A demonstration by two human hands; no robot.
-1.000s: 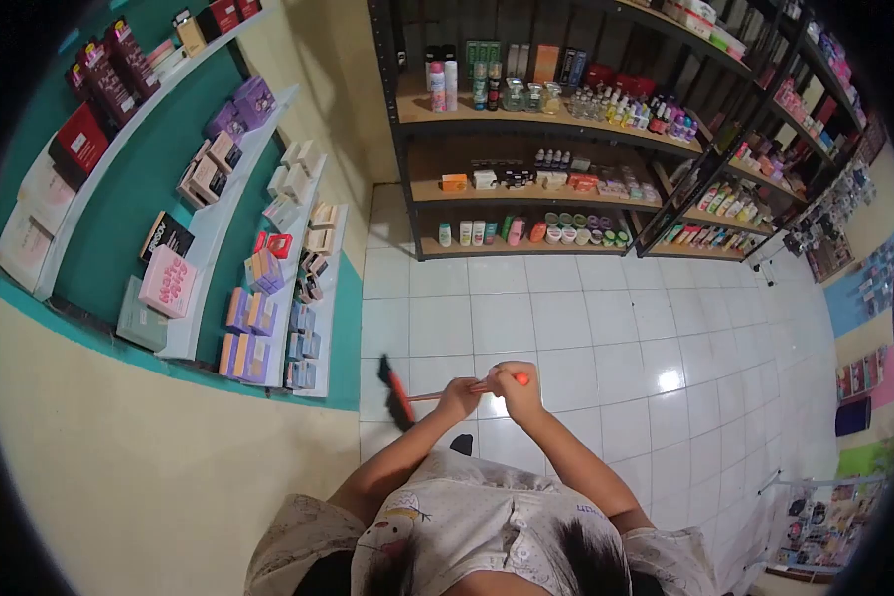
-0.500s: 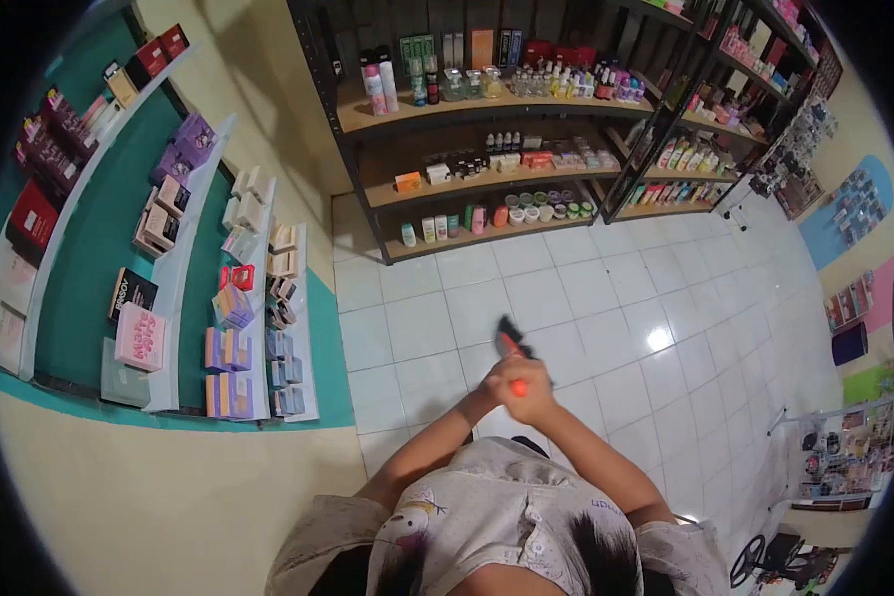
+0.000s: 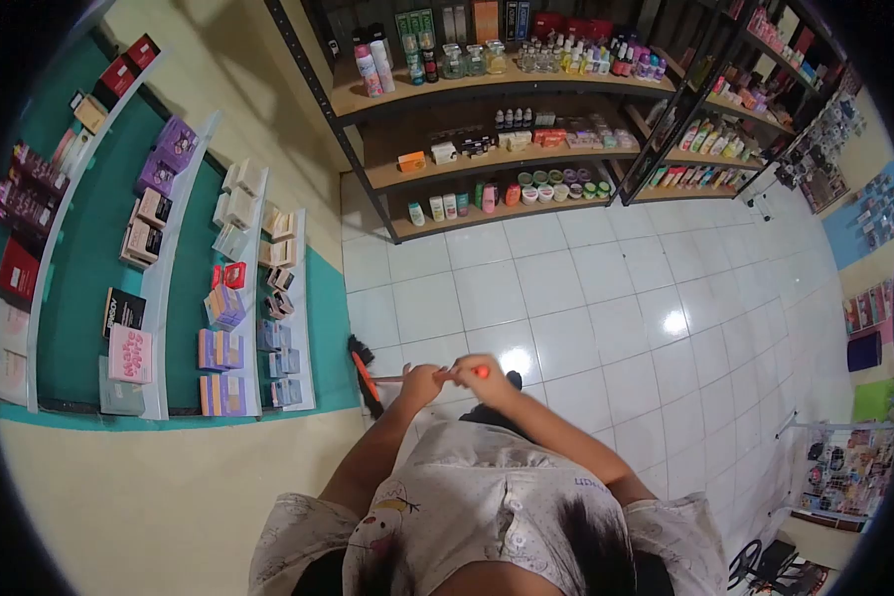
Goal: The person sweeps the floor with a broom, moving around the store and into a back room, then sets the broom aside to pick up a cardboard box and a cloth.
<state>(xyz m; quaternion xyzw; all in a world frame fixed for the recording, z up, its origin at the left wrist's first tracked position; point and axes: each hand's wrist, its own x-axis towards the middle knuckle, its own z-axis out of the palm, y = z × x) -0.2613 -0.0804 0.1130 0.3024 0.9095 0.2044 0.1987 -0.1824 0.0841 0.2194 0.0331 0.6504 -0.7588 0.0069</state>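
Observation:
A broom with an orange-red head and dark bristles (image 3: pixel 365 375) rests by the foot of the left wall, its bristles near the floor. Its thin handle runs rightward to my two hands in front of my torso. My left hand (image 3: pixel 422 385) is wrapped round the handle on the side nearer the broom head. Close to the handle's orange end, my right hand (image 3: pixel 482 375) is closed on it, and the orange tip shows beside the fingers. White floor tiles (image 3: pixel 556 323) lie below and beyond the hands.
Wall shelves (image 3: pixel 175 278) with small boxes stand close on the left. A dark-framed rack (image 3: pixel 392 179) of bottles and jars is ahead, with another rack (image 3: pixel 700 157) to its right. A wire display (image 3: pixel 849 472) and a wheeled stand are at the right.
The broom head has swung left from the middle of the floor to the left wall. My hands have moved left and further apart along the handle, and the view has shifted slightly.

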